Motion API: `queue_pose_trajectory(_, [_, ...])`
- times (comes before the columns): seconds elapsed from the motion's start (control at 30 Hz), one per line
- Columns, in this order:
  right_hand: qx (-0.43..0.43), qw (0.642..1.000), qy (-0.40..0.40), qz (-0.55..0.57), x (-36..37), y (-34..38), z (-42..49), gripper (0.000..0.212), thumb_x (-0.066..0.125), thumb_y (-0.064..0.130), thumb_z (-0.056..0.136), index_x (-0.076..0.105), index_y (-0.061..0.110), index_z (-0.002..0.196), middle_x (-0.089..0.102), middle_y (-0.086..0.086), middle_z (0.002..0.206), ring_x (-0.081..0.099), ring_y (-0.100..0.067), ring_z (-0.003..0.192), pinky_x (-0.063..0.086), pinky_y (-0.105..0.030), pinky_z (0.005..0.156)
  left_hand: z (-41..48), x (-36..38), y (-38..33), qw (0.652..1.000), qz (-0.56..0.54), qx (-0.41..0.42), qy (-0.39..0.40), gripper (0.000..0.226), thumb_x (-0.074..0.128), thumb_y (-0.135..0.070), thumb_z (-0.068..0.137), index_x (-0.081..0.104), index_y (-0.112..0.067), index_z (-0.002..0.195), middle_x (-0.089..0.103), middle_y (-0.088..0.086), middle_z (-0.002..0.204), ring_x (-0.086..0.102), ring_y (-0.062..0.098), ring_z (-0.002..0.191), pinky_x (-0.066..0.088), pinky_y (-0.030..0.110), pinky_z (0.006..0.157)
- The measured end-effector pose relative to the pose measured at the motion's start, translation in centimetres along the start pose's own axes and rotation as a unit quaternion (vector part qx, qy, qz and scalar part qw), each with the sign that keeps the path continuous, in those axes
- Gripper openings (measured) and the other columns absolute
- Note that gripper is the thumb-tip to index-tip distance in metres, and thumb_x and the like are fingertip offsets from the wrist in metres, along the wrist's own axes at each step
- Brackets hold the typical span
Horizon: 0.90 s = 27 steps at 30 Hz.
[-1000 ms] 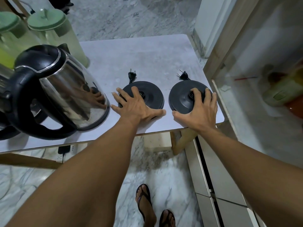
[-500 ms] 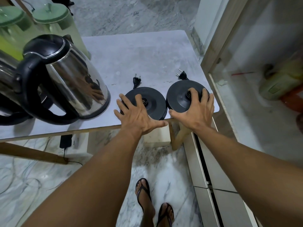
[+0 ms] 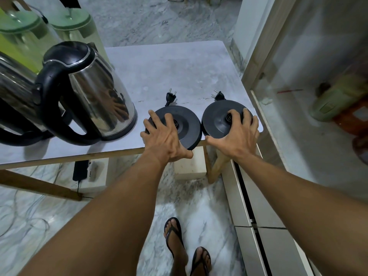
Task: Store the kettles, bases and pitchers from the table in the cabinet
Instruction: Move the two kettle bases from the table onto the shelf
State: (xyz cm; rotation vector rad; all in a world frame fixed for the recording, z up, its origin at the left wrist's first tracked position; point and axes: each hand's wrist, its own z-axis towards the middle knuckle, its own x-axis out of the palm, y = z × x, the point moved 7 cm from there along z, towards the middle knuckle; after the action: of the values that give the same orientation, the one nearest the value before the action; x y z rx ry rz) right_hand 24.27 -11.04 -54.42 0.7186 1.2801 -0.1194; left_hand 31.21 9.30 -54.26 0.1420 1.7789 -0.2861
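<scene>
Two black round kettle bases lie side by side at the front right corner of the grey table (image 3: pixel 169 68). My left hand (image 3: pixel 165 138) grips the left base (image 3: pixel 187 124), fingers on top and thumb under the rim that overhangs the table's edge. My right hand (image 3: pixel 237 136) grips the right base (image 3: pixel 217 118) in the same way. Each base's short cord and plug (image 3: pixel 170 96) points away from me. A steel kettle (image 3: pixel 95 96) with a black handle stands left of the bases, with a second kettle (image 3: pixel 14 92) beside it. Behind them stand two green-lidded pitchers (image 3: pixel 73 22).
The open cabinet shelf (image 3: pixel 298 156) is at the right, level with the table, with a blurred green container (image 3: pixel 336 102) and an orange object (image 3: pixel 350 120) deep inside. White drawer fronts (image 3: pixel 258 206) run below it. A power strip (image 3: pixel 80 170) and cables lie under the table.
Both hands have dragged the bases toward me to the table's front edge. The left base now overhangs it, and my thumbs have curled under the rims.
</scene>
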Motion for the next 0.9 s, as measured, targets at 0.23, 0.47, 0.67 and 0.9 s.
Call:
queue_pose_trajectory(0.23, [0.009, 1.000, 0.001, 0.019, -2.9, 2.0, 0.3, 0.090, 0.076, 0.058, 0.054, 0.041, 0.025, 0.130, 0.042, 0.007, 0.146, 0.020, -0.033, 0.147, 0.029, -0.055, 0.110, -0.1, -5.0, -0.1, 1.000, 0.002, 0.016, -0.016, 0.115, 0.077, -0.071, 0.045, 0.020, -0.014, 0.127, -0.001, 0.032, 0.158, 0.019, 0.051, 0.138, 0.035, 0.058, 0.099])
queue_pose_trajectory(0.47, [0.039, 0.995, -0.085, 0.037, -12.3, 5.2, 0.4, 0.084, 0.075, 0.052, 0.054, 0.041, 0.024, 0.125, 0.044, 0.006, 0.140, 0.023, -0.033, 0.143, 0.028, -0.056, 0.108, 0.3, -14.3, -0.8, 0.994, 0.031, 0.082, -0.064, 0.121, 0.079, -0.069, 0.047, 0.016, -0.014, 0.135, -0.005, 0.032, 0.158, 0.015, 0.053, 0.141, 0.032, 0.062, 0.104])
queue_pose_trajectory(0.67, [0.128, 0.970, -0.206, -0.012, -22.8, 7.4, -4.7, 0.085, 0.071, 0.061, 0.052, 0.041, 0.026, 0.124, 0.041, 0.008, 0.143, 0.022, -0.031, 0.143, 0.026, -0.058, 0.109, -2.1, -22.7, -4.3, 0.974, 0.016, 0.208, -0.092, 0.122, 0.082, -0.065, 0.048, 0.016, -0.014, 0.137, -0.005, 0.033, 0.159, 0.008, 0.054, 0.144, 0.028, 0.062, 0.107])
queue_pose_trajectory(0.9, [0.271, 0.913, -0.289, -0.093, -33.4, 8.4, -18.0, 0.103, 0.074, 0.064, 0.059, 0.032, 0.023, 0.143, 0.028, 0.002, 0.158, 0.014, -0.032, 0.148, 0.021, -0.061, 0.113, -11.9, -29.8, -10.4, 0.911, 0.005, 0.395, -0.120, 0.130, 0.081, -0.070, 0.049, 0.012, -0.014, 0.144, -0.004, 0.034, 0.158, 0.010, 0.055, 0.143, 0.027, 0.063, 0.108])
